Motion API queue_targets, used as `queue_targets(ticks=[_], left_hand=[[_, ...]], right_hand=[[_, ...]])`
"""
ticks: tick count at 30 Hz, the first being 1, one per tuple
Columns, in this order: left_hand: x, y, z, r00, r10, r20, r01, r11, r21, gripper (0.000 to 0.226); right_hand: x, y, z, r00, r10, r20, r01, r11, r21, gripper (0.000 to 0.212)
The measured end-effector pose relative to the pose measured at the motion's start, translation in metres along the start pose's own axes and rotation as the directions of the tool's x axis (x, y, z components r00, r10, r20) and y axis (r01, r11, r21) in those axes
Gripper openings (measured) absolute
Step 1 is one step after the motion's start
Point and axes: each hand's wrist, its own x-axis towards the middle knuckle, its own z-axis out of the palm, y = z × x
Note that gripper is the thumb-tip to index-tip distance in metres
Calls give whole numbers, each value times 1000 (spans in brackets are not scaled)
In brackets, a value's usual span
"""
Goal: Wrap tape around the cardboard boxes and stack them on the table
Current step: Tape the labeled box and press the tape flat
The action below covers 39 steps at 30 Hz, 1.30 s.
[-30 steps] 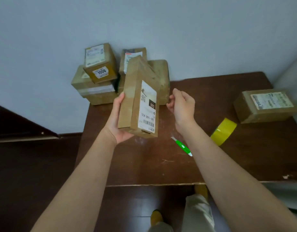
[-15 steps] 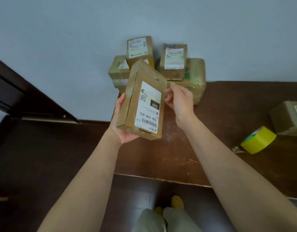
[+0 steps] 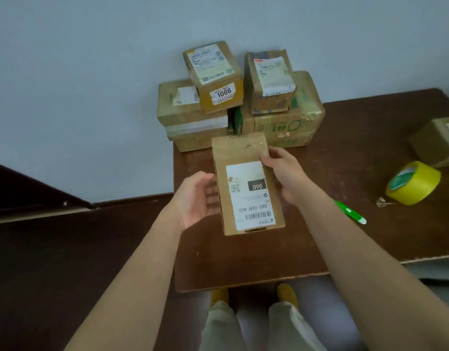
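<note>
The flat labelled cardboard box (image 3: 247, 184) has tipped from upright to label-up at frame centre over the desk (image 3: 243, 259), right hand (image 3: 284, 173) gripping its right edge, left hand (image 3: 196, 198) loosely spread beside its left edge.

I see matt brown cardboard on the box (image 3: 246, 183) with its smooth white paper label (image 3: 250, 196), a dark, scuffed wooden tabletop (image 3: 344, 153), and glossy yellow plastic tape (image 3: 418, 184).
</note>
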Motion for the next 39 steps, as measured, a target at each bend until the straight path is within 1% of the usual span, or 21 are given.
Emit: queue_targets(ticks=[1, 2, 4, 5, 6, 8, 9, 12, 15, 18, 20, 22, 24, 26, 27, 29, 31, 34, 37, 39], left_hand=[[2, 1, -11, 999, 7, -42, -6, 999, 35, 33], [6, 0, -21, 998, 12, -62, -8, 998, 66, 39], [12, -2, -33, 998, -1, -64, 11, 986, 168, 67], [16, -5, -35, 998, -23, -53, 35, 974, 223, 76], [20, -9, -34, 998, -43, -39, 52, 960, 275, 74], [28, -20, -30, 997, -80, -22, 82, 935, 344, 58], [32, -24, -29, 995, -92, -35, 99, 932, 349, 49], [44, -39, -27, 992, -100, -82, 117, 966, 229, 38], [51, -45, -19, 990, -86, -111, 106, 975, 197, 34], [55, -43, -8, 984, -85, -155, 114, 975, 192, 23], [56, -37, 2, 980, -90, -175, 129, 966, 225, 16], [58, -30, 11, 963, -114, -244, 176, 953, 247, 22], [64, -24, 18, 909, -153, -388, 245, 949, 199, 31], [68, -15, 26, 847, -167, -505, 291, 940, 178, 33], [69, -11, 29, 828, -171, -533, 308, 935, 177, 32], [72, -3, 39, 810, -177, -559, 318, 933, 166, 31], [72, 5, 54, 818, -169, -550, 308, 936, 170, 31], [72, 11, 74, 867, -118, -485, 236, 953, 192, 37], [73, 10, 84, 934, 4, -358, 117, 942, 314, 49], [71, 9, 89, 963, 82, -257, 25, 920, 390, 48]], right_hand=[[-2, 4, 3, 999, 19, 31, -18, 999, -33, 26], [-2, 9, 5, 998, 36, 59, -30, 996, -90, 28], [-2, 20, 8, 994, 52, 101, -28, 974, -226, 32], [-3, 25, 8, 993, 56, 107, -24, 960, -278, 32], [-3, 30, 8, 993, 58, 106, -22, 950, -312, 32], [-4, 38, 7, 995, 45, 90, -12, 942, -335, 34], [-4, 43, 6, 996, 31, 81, -1, 940, -341, 35], [1, 55, 2, 998, -16, 57, 37, 922, -386, 36], [5, 66, -4, 999, -50, 9, 50, 919, -390, 34], [7, 75, -12, 996, -59, -72, 32, 944, -330, 29], [7, 81, -21, 991, -4, -135, -35, 959, -283, 26], [6, 83, -34, 984, 84, -158, -118, 968, -223, 29], [-1, 78, -50, 982, 140, -124, -167, 955, -246, 41], [-12, 70, -67, 979, 189, -74, -201, 953, -229, 49], [-15, 67, -77, 978, 203, -50, -209, 960, -189, 49], [-22, 61, -93, 983, 180, -20, -181, 978, -103, 47], [-25, 56, -105, 993, 119, -13, -119, 991, -57, 41], [-28, 51, -120, 987, 99, -128, -104, 994, -37, 32], [-30, 53, -134, 958, 176, -227, -162, 984, 81, 31], [-31, 56, -140, 929, 257, -267, -207, 958, 200, 31]])
